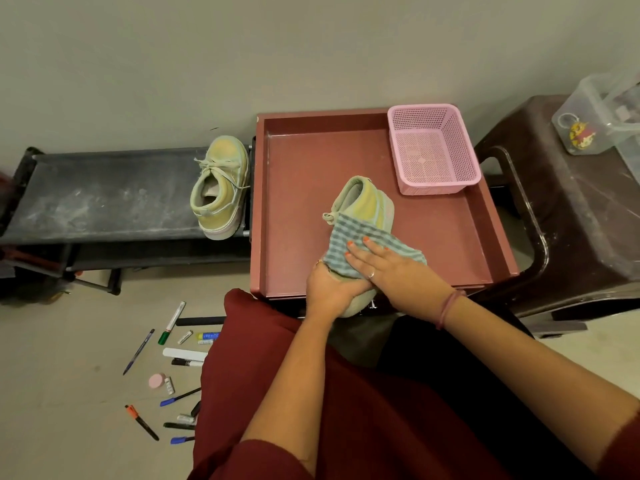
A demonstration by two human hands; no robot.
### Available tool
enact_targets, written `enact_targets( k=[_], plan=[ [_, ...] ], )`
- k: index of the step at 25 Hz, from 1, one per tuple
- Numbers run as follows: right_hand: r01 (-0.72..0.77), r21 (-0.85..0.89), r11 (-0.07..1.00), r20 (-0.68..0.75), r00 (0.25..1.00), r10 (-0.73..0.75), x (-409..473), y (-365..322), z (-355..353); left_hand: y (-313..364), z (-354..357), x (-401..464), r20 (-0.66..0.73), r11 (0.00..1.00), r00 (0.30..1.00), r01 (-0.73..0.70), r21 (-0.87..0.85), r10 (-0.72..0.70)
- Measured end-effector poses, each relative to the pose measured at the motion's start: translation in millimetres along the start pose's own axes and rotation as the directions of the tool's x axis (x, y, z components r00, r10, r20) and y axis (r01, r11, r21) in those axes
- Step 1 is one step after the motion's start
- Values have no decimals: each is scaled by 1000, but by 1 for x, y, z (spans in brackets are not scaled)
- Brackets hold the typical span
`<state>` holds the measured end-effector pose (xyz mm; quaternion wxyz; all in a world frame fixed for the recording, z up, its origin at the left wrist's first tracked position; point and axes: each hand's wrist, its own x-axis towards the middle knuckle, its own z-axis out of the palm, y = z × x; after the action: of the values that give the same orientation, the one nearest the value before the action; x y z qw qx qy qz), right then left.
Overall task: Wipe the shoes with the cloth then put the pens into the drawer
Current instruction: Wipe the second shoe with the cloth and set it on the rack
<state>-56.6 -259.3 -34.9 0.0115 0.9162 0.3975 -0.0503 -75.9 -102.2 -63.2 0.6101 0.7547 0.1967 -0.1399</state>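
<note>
A pale green and yellow shoe (369,202) lies over the front of the open reddish-brown drawer (311,168), heel pointing away from me. My left hand (329,289) grips its toe end at the drawer's front edge. My right hand (384,263) presses a blue-and-white checked cloth (349,237) flat onto the shoe's upper, fingers straight. The second shoe (221,188) stands on the black low rack (104,195) to the left. Several pens and markers (173,362) lie scattered on the floor at lower left.
A pink mesh basket (433,150) sits in the drawer's back right corner. A dark brown plastic stool (571,209) stands to the right, bearing a clear plastic box (602,116). My red-clothed knees fill the lower middle.
</note>
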Motion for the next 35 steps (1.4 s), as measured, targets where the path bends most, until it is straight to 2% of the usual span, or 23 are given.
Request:
enact_targets(
  k=[4, 6, 8, 9, 11, 13, 15, 17, 19, 21, 22, 24, 27, 29, 32, 33, 35],
  plan=[
    [-48, -85, 995, 0, 999, 48, 20, 32, -4, 0, 1, -1, -13, 997, 1000, 5, 75, -4],
    [-212, -4, 977, -7, 977, 212, 37, 30, -13, -1, 4, -1, -10, 993, 1000, -23, 113, 25],
    [-317, 72, 946, 66, 948, 312, 44, 13, -16, 0, 4, -1, -24, 993, 1000, -2, 115, 5],
    [-301, 98, 949, 62, 953, 296, 42, 3, -13, 1, 3, 0, -27, 993, 1000, 12, 117, -9],
    [-150, 92, 984, 41, 988, 147, 25, -11, -8, -1, 1, 1, -11, 994, 1000, 27, 107, -26],
    [8, 47, 999, 66, 998, -11, 1, -11, -4, -2, 0, 0, 15, 995, 1000, -14, 98, 13],
    [77, -19, 997, 8, 997, -77, -13, 5, -4, -3, 0, 0, 26, 996, 999, -26, 84, 24],
    [47, -41, 998, -59, 997, -49, -16, 27, -11, -2, 1, 0, 43, 997, 998, -38, 64, 36],
    [-85, 77, 993, -61, 994, 90, -8, 40, -14, 0, 1, 0, 36, 994, 998, -59, 97, 56],
    [-216, 191, 958, 29, 976, 214, -5, 25, -8, -1, 1, 1, 34, 991, 998, -58, 123, 54],
    [-211, 212, 954, 32, 977, 209, -7, 11, -2, -1, 1, 0, 38, 990, 998, -51, 131, 47],
    [-68, 203, 977, -40, 996, 78, -22, -14, 3, -2, 2, -2, 46, 982, 998, -52, 181, 44],
    [71, -12, 997, -75, 995, -72, -45, 19, 15, -4, 8, -5, 82, 961, 991, -124, 247, 107],
    [14, 2, 1000, -73, 997, -14, -47, 27, 18, 0, 9, -7, 83, 944, 986, -163, 289, 145],
    [-137, 251, 958, -85, 983, 163, -48, -9, 29, 2, 9, -4, 93, 924, 978, -207, 321, 186],
    [-149, 329, 933, -47, 984, 173, -52, -17, 30, 1, 8, -5, 104, 918, 975, -219, 330, 195],
    [-144, 333, 932, -96, 978, 186, -56, -6, 29, -1, 8, -3, 123, 902, 970, -241, 358, 210]
  ],
)
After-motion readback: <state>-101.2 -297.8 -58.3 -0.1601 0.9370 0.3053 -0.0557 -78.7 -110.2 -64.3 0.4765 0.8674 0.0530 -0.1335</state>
